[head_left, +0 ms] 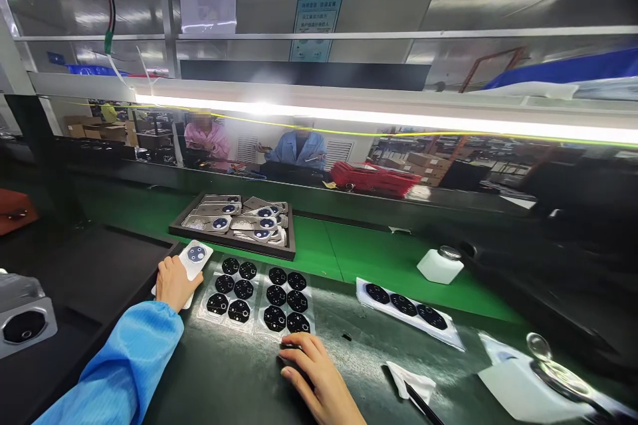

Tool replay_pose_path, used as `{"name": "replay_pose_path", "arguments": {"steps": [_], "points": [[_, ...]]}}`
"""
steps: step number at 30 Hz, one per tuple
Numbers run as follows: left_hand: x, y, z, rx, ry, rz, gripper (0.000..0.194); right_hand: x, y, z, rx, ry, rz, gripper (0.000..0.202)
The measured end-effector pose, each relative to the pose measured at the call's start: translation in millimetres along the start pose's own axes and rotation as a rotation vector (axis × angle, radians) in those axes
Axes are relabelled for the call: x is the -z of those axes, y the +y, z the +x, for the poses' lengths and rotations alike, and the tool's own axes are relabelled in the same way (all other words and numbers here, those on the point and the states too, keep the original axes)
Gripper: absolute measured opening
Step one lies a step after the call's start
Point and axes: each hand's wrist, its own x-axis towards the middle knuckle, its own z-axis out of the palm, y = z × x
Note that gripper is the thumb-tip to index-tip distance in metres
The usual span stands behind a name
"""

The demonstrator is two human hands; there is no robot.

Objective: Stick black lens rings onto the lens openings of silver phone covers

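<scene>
Left arm in blue sleeve, stretched forward from lower left, wrist bare past cuff. Left hand (175, 282) curled, fingers wrapped round something, thumb side up. Right hand (319, 378) lower centre, palm down, fingers bent and pressed flat-ish, fingertips (289, 353) pointing left. Hands well apart, both low.

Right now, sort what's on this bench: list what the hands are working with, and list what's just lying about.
In hand:
- left hand holding the white phone cover
- right hand pressing on the sheets of black discs

Lying about:
- tray of covers
- white bottle
- strip of discs
- cloth
</scene>
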Motion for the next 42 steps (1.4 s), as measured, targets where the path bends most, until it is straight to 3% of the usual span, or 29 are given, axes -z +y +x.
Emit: {"name": "replay_pose_path", "arguments": {"steps": [5, 10, 13, 16, 17, 19, 21, 23, 24, 26, 28, 32, 35, 42], "points": [[7.9, 1, 0, 0.019, 0.018, -0.08, 0.038, 2, -1, -1, 0.079, 0.088, -0.047, 0.018], [38.4, 8, -9, -0.005, 0.032, -0.27, 0.049, 6, -3, 1, 0.121, 0.135, 0.048, 0.019], [57.7, 29, -44, -0.138, -0.027, -0.452, 0.048, -8, -15, 1, 0.011, 0.178, 0.306, 0.024], [62.5, 54, -102, -0.317, -0.144, -0.603, 0.049, -44, -33, -1, -0.245, 0.162, 0.799, 0.047], [60.7, 60, -122, -0.354, -0.178, -0.633, 0.05, -58, -38, -3, -0.311, 0.222, 0.946, 0.055], [55.3, 63, -155, -0.402, -0.309, -0.727, 0.049, -85, -45, -8, -0.412, 0.383, 1.103, 0.063], [51.8, 56, -174, -0.397, -0.504, -0.805, 0.071, -102, -47, -15, -0.513, 0.496, 1.13, 0.063], [52.8, 43, -180, -0.386, -0.716, -0.91, 0.097, -105, -48, -23, -0.572, 0.512, 1.123, 0.062], [54.6, 37, -180, -0.372, -0.82, -0.994, 0.1, -102, -48, -27, -0.584, 0.489, 1.123, 0.061], [57.8, 27, -179, -0.297, -1.006, -1.215, 0.079, -93, -51, -32, -0.585, 0.429, 1.139, 0.058], [57.0, 24, -180, -0.194, -1.107, -1.421, 0.059, -85, -56, -34, -0.593, 0.39, 1.183, 0.057], [45.4, 29, -189, -0.088, -1.046, -1.619, 0.053, -75, -61, -36, -0.599, 0.456, 1.151, 0.047], [41.5, 24, -187, -0.084, -0.978, -1.619, 0.049, -68, -56, -40, -0.616, 0.499, 1.059, 0.043], [53.5, -7, -164, -0.159, -0.741, -1.01, 0.036, -56, -41, -54, -0.701, 0.49, 1.026, 0.053]]}}
